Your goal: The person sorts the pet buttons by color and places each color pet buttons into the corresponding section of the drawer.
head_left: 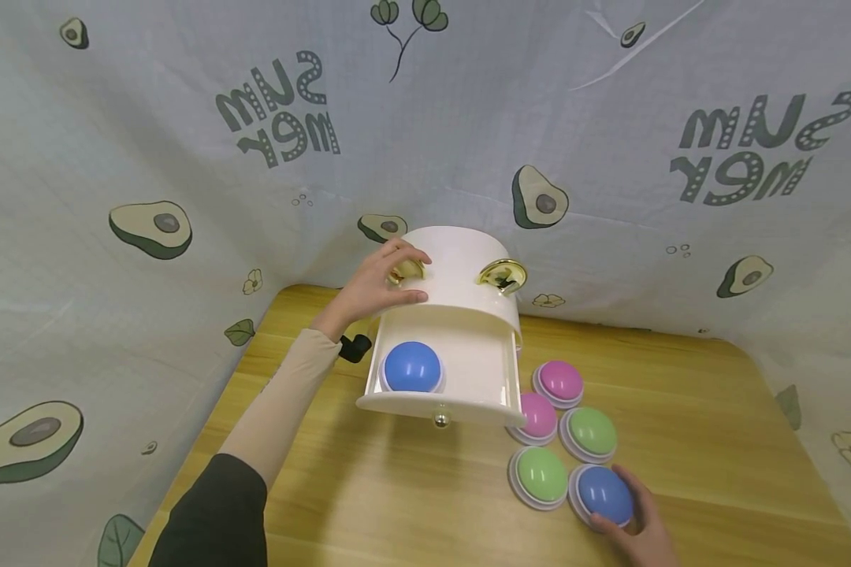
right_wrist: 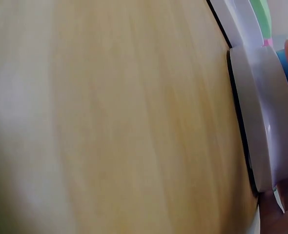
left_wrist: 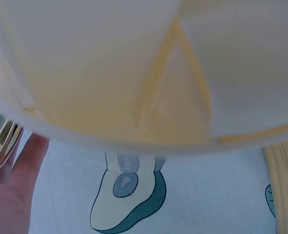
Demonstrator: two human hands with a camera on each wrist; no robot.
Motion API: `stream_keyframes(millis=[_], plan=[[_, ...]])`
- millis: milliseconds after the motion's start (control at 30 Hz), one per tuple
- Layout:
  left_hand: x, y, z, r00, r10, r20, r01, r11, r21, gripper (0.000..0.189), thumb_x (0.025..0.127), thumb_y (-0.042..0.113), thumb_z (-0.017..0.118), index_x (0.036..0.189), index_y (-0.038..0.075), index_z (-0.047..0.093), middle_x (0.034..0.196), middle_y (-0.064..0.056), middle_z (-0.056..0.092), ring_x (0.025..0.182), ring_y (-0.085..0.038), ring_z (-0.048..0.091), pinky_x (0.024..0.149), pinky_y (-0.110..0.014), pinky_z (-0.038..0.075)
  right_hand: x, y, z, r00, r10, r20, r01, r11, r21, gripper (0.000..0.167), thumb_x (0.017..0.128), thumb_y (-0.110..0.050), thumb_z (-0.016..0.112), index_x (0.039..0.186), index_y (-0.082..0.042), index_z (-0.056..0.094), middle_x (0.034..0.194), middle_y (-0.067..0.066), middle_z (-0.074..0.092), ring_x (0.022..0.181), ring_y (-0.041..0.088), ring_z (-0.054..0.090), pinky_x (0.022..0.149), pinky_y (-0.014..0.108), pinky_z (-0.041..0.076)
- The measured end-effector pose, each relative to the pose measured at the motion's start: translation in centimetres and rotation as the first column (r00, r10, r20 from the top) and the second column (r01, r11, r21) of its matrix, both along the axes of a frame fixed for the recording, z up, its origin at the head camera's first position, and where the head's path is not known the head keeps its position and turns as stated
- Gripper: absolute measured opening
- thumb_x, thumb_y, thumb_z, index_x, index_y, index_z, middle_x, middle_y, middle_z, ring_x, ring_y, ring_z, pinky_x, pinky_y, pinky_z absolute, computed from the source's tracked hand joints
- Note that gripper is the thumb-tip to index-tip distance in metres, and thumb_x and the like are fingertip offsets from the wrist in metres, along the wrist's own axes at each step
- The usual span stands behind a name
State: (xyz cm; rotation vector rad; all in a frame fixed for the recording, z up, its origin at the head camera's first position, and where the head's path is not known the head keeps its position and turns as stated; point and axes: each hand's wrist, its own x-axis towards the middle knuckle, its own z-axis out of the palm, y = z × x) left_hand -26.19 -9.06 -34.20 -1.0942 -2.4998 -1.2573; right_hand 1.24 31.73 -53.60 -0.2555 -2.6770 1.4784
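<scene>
A white box [head_left: 461,272] with gold fittings on top stands with its drawer [head_left: 478,362] pulled out. In the drawer's left part sits a blue dome button [head_left: 412,367] on a white base. My left hand [head_left: 376,287] holds the box's top left, fingers and thumb around the left gold fitting [head_left: 407,270]. On the table, my right hand [head_left: 641,524] grips another blue dome button [head_left: 605,494] by its sides; its white base [right_wrist: 261,117] fills the right edge of the right wrist view. Close by lie two green buttons [head_left: 542,473] and two pink ones [head_left: 561,380].
The wooden table [head_left: 681,441] ends at a hanging cloth [head_left: 610,260] with avocado prints, right behind the box. A second gold fitting [head_left: 503,274] juts from the box's right. Something small and black [head_left: 355,348] shows beside my left wrist.
</scene>
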Motion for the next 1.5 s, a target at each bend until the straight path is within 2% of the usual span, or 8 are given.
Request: stream_keyframes(millis=[100,200,300,400,533,767,1100,1500], plan=[[0.0,0.0,0.0,1.0,0.002,0.004,-0.002,1.0,0.004,0.044,0.08,0.026,0.079,0.118,0.013,0.061,0.116,-0.002,0.05,0.103,-0.019,0.046,0.089,-0.04,0.038,-0.2,0.0,0.3,0.998,-0.008,0.069,0.008,1.0,0.005,0.09,0.079,-0.013,0.078,0.151,-0.014,0.024,0.141,0.0,0.032,0.126,0.021,0.033,0.108,0.036,0.023],[0.1,0.0,0.1,1.0,0.004,0.008,-0.004,1.0,0.004,0.044,0.08,0.025,0.079,0.118,0.014,0.061,0.116,-0.002,0.049,0.104,-0.019,0.046,0.089,-0.041,0.038,-0.4,0.0,0.5,0.993,-0.015,0.114,0.017,1.0,-0.009,0.094,0.078,-0.016,0.079,0.152,-0.014,0.02,0.144,0.026,0.023,0.126,0.05,0.023,0.101,0.068,0.012],[0.1,0.0,0.1,1.0,0.004,0.01,-0.004,1.0,0.006,0.044,0.08,0.025,0.08,0.118,0.014,0.061,0.116,-0.002,0.05,0.104,-0.019,0.046,0.09,-0.042,0.037,-0.4,0.1,0.3,0.992,-0.039,0.122,0.04,0.999,-0.009,0.093,0.078,-0.018,0.079,0.152,-0.018,0.024,0.146,0.01,0.027,0.13,0.038,0.025,0.102,0.066,0.014],[0.1,0.0,0.1,1.0,0.005,0.012,-0.005,1.0,0.004,0.045,0.08,0.026,0.08,0.118,0.013,0.061,0.116,-0.002,0.05,0.104,-0.019,0.046,0.091,-0.042,0.037,-0.2,0.1,0.2,0.995,-0.052,0.081,0.053,0.999,-0.01,0.087,0.077,-0.015,0.08,0.15,-0.02,0.031,0.134,-0.018,0.032,0.123,0.007,0.033,0.106,0.036,0.026],[0.0,0.1,0.1,1.0,0.008,0.016,-0.008,1.0,-0.011,0.046,0.08,0.027,0.079,0.119,0.014,0.061,0.117,-0.001,0.049,0.105,-0.019,0.046,0.092,-0.042,0.037,0.1,0.2,0.2,0.999,-0.05,0.013,0.051,0.998,-0.043,0.082,0.078,-0.007,0.078,0.147,-0.016,0.036,0.121,-0.033,0.033,0.104,-0.017,0.034,0.083,0.005,0.03],[0.1,0.1,0.1,1.0,0.004,0.023,-0.004,1.0,-0.013,0.045,0.08,0.027,0.079,0.12,0.014,0.06,0.117,0.0,0.049,0.105,-0.018,0.046,0.091,-0.04,0.037,-0.2,0.5,1.7,0.996,-0.051,-0.075,0.039,0.987,-0.154,0.079,0.079,0.006,0.071,0.147,-0.011,0.035,0.125,-0.029,0.04,0.108,-0.014,0.039,0.087,0.007,0.031],[-0.1,0.1,0.0,1.0,0.004,0.022,-0.004,1.0,-0.004,0.045,0.08,0.026,0.079,0.119,0.014,0.06,0.117,-0.001,0.049,0.105,-0.019,0.046,0.093,-0.042,0.037,-1.8,0.2,6.2,0.955,0.037,-0.296,-0.144,0.926,-0.348,0.079,0.072,0.027,0.061,0.143,0.003,0.037,0.134,-0.012,0.049,0.122,-0.001,0.042,0.098,0.01,0.026],[0.0,0.0,0.0,1.0,0.006,0.023,-0.006,1.0,-0.005,0.045,0.08,0.027,0.079,0.119,0.016,0.06,0.117,0.001,0.048,0.105,-0.017,0.046,0.092,-0.04,0.037,-3.3,-0.2,10.9,0.965,0.057,-0.255,-0.143,0.933,-0.331,0.074,0.08,0.02,0.061,0.146,-0.003,0.035,0.139,-0.007,0.045,0.127,0.0,0.037,0.104,0.011,0.019]])
